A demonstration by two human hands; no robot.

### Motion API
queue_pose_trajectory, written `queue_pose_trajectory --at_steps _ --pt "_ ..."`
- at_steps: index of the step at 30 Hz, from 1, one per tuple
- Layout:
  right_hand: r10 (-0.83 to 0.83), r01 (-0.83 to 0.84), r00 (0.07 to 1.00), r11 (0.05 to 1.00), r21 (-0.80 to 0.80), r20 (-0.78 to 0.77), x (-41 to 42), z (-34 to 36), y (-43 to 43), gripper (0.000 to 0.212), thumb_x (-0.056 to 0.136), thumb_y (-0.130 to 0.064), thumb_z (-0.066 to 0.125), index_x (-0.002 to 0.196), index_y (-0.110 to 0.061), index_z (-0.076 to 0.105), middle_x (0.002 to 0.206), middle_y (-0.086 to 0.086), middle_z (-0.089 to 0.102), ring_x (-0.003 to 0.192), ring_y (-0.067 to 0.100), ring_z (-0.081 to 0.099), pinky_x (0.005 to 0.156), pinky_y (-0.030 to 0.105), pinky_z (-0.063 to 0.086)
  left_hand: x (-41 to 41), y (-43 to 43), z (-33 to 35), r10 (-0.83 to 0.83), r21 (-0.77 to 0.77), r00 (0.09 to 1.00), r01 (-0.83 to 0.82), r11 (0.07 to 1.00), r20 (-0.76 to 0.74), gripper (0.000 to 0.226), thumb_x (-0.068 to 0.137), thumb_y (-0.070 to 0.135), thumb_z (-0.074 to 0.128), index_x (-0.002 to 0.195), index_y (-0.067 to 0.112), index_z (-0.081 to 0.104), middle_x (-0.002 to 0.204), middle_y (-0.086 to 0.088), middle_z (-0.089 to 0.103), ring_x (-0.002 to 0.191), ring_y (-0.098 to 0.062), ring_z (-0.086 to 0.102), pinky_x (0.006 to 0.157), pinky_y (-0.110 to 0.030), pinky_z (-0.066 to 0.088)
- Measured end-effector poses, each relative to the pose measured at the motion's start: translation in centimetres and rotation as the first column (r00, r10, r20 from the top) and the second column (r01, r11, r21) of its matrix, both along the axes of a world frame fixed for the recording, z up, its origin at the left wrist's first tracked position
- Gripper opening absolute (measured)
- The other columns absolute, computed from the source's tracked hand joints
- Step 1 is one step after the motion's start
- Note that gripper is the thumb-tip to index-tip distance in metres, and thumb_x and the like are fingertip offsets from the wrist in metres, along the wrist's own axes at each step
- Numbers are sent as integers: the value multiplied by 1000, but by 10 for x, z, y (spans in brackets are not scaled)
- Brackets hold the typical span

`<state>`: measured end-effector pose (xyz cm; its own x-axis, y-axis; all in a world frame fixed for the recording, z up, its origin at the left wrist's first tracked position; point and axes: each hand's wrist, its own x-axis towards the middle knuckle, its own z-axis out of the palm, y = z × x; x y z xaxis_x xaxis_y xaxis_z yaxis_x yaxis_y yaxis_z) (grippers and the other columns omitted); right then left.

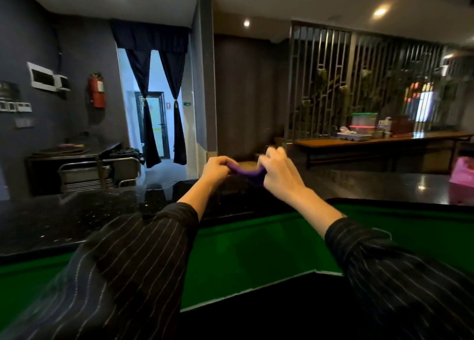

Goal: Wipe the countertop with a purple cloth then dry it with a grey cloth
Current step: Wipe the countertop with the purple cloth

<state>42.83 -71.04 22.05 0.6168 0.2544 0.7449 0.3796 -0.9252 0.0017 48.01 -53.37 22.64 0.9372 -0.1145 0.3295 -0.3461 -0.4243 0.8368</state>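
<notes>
The purple cloth (245, 173) is bunched between the two hands just above the middle of the frame, lifted off the dark speckled countertop (77, 219) and not lying on it. That gap is what the coming move turns on, since by my judgement the cloth must come down onto the stone below before any wiping can begin. Its long axis runs left to right across the picture, sagging a little in the middle, with one end in each hand. The left hand (216, 170) has its fingers curled round the left end; the right hand (278, 174) grips the right end, its back toward the camera. Neither hand is nearer, as both already hold it. The counter spreads toward the lower left and out to the right beneath them. The cloth looks soft and deep violet, gathered into a short rope so that only a small strip shows — whether it is wet cannot be told. No grey cloth is in view; a pink object (463, 178) sits at the right edge of the frame.
</notes>
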Motion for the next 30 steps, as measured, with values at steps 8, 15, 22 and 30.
queue_pose_trajectory --at_steps 8,15,22,30 --pt "348 -105 790 887 449 -504 8 -40 13 35 83 -37 67 75 -3 66 81 7 67 86 24 61 82 40 45 -2 40 -30 238 435 961 -278 857 144 24 81 23 68 99 38 71 113 2 67 127 -28 36 108 -63 19" --pt "20 -88 628 995 -46 -778 39 -45 41 62 93 -69 22 150 -45 20 163 -2 12 150 28 6 118 56 5 -11 66 -28 122 678 959 -267 685 255 35 92 39 53 126 32 58 134 -1 52 135 -26 27 108 -67 17" --pt "-142 119 559 989 -91 -817 78 -41 53 66 93 -69 16 152 -41 7 164 1 -2 150 31 -5 116 56 -5 -30 109 -55 -106 779 952 -167 605 286 103 64 91 -2 143 36 36 154 8 31 147 -14 7 115 -61 -5" --pt "-225 176 536 972 -153 -814 143 -39 99 68 95 -66 17 154 -33 8 164 6 0 150 33 0 117 59 -2 -26 107 -58 -78 725 973 -108 680 218 99 66 89 15 143 32 38 152 8 34 145 -10 14 119 -50 -1"
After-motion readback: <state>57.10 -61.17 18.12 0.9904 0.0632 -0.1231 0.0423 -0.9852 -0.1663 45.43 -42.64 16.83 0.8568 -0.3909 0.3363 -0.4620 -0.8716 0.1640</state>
